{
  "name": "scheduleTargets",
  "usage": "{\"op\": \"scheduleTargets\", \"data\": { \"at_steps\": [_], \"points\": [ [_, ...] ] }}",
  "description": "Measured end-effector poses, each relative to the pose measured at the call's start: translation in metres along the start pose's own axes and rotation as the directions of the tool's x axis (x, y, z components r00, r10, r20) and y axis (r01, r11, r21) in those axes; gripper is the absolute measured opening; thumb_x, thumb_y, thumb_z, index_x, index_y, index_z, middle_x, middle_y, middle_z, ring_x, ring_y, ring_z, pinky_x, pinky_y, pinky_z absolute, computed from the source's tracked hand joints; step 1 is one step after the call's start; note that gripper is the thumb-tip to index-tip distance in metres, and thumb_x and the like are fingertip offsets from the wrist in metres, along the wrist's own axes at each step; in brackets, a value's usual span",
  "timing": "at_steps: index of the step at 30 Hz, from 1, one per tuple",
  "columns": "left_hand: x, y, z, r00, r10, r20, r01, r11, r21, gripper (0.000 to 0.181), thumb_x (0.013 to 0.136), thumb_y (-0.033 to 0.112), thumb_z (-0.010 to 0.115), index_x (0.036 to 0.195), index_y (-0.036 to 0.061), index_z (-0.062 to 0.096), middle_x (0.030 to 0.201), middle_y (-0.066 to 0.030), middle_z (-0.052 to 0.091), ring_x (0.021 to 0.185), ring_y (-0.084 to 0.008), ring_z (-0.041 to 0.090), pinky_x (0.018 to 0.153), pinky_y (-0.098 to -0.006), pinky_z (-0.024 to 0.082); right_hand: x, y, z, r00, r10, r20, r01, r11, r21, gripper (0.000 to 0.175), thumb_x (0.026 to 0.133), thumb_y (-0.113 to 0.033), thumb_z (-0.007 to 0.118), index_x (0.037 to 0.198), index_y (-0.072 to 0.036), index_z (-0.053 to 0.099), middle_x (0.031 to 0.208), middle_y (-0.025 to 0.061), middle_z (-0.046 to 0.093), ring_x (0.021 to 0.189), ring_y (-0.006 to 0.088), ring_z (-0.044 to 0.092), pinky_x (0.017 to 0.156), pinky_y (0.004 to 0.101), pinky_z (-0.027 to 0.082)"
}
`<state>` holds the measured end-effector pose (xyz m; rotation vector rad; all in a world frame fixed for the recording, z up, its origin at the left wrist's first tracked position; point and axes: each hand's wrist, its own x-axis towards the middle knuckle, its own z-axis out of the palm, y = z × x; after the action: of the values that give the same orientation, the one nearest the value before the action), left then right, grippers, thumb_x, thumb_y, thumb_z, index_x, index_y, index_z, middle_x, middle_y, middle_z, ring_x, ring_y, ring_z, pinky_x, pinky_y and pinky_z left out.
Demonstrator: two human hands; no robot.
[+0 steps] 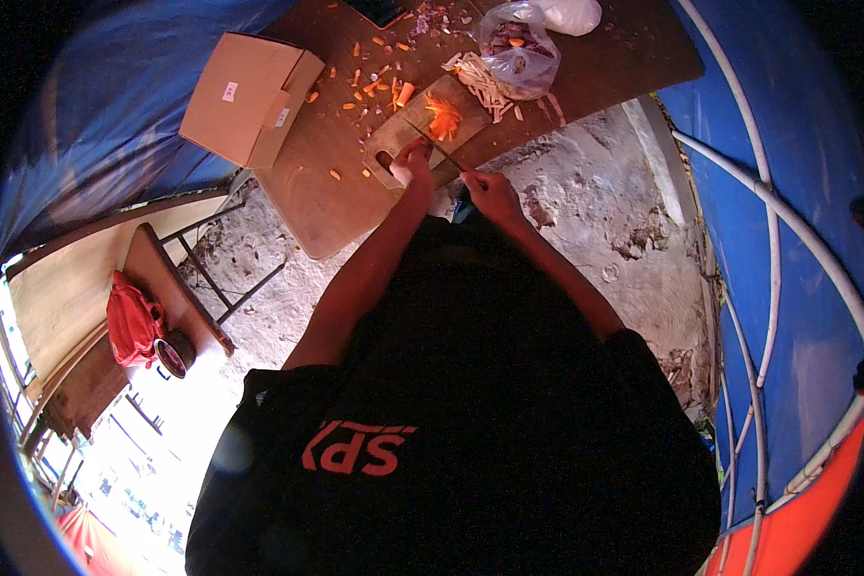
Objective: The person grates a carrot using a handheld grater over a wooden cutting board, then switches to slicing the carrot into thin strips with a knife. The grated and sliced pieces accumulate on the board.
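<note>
My right hand [493,194] grips the handle of a knife [439,149], whose thin blade runs across a wooden cutting board [468,97]. On the board's near part rests my left hand [412,164], fingers bent close to the blade beside the handle slot. Whether those fingers pinch anything is hidden. Beyond the blade lies a small heap of orange strips, probably cut carrot [443,119]. A thicker orange carrot piece [405,93] sits at the board's far left edge. Pale cut sticks [482,83] are piled at the board's far right side.
The brown table [324,209] is strewn with orange scraps. An open cardboard box [237,93] stands left; a clear plastic bag [522,54] with dark pieces and a white bag [572,14] lie at the far right. A red bag [131,324] rests on another table at left.
</note>
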<state>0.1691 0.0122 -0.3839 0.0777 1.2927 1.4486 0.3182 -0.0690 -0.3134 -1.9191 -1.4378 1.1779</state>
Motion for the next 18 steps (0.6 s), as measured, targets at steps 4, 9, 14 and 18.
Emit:
{"op": "scheduleTargets", "data": {
  "at_steps": [4, 9, 14, 18],
  "points": [
    [-0.002, -0.002, 0.0, 0.999, 0.035, -0.017, -0.034, 0.998, 0.056, 0.015, 0.083, -0.011, 0.058, 0.094, -0.0111, 0.067, 0.098, -0.0178, 0.068, 0.087, -0.026, 0.069, 0.082, -0.0345, 0.06, 0.005, -0.002, -0.002, 1.0, -0.008, -0.011, 0.008, 0.999, -0.054, 0.043, 0.093, -0.048, 0.061, 0.109, -0.011, 0.074, 0.093, 0.0222, 0.071, 0.089, 0.0408, 0.068, 0.078, 0.0466, 0.053],
    [-0.004, -0.001, 0.001, 0.999, 0.053, 0.009, -0.053, 0.997, 0.063, 0.016, 0.082, -0.01, 0.057, 0.095, -0.0109, 0.067, 0.097, -0.0171, 0.067, 0.085, -0.0261, 0.069, 0.082, -0.0332, 0.06, 0.018, -0.006, 0.0, 0.998, -0.068, 0.001, 0.068, 0.997, 0.037, 0.043, 0.093, -0.047, 0.06, 0.107, -0.008, 0.074, 0.087, 0.022, 0.07, 0.083, 0.0383, 0.069, 0.076, 0.0448, 0.053],
    [-0.01, 0.008, 0.005, 1.0, 0.018, 0.023, -0.019, 0.999, 0.037, 0.016, 0.082, -0.012, 0.056, 0.095, -0.0119, 0.066, 0.097, -0.018, 0.067, 0.086, -0.026, 0.069, 0.081, -0.0324, 0.061, 0.034, 0.0, 0.003, 0.994, -0.022, 0.111, 0.027, 0.999, -0.043, 0.042, 0.095, -0.044, 0.059, 0.111, -0.008, 0.072, 0.093, 0.0186, 0.072, 0.088, 0.0335, 0.07, 0.075, 0.0395, 0.052],
    [-0.017, 0.015, 0.009, 1.0, -0.013, -0.008, 0.013, 1.0, -0.015, 0.012, 0.084, -0.012, 0.058, 0.094, -0.0131, 0.064, 0.097, -0.019, 0.067, 0.086, -0.0266, 0.069, 0.083, -0.033, 0.061, 0.018, 0.02, -0.001, 0.979, -0.203, 0.009, 0.203, 0.979, 0.013, 0.042, 0.096, -0.042, 0.059, 0.115, -0.006, 0.071, 0.087, 0.0176, 0.072, 0.075, 0.0289, 0.07, 0.069, 0.0382, 0.052]
  ]
}}
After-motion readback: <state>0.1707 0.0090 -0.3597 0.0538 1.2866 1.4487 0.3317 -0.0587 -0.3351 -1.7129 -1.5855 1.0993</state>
